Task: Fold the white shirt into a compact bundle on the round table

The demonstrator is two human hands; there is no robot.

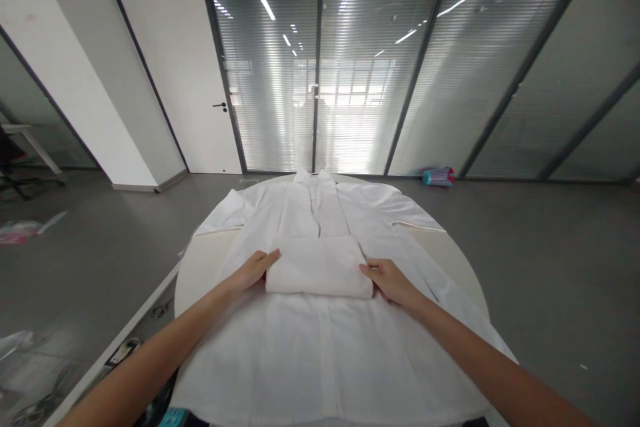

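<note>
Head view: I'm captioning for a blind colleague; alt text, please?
The left hand and right hand hold folded white fabric over a white garment spread on a round table. Behind: a white door, glass partition.

Left forearm and right forearm, bare, extend forward from the lower edge and converge. Left hand and right hand, the 2 apart and roughly level, face inward with thumbs and fingers pinched.
</note>
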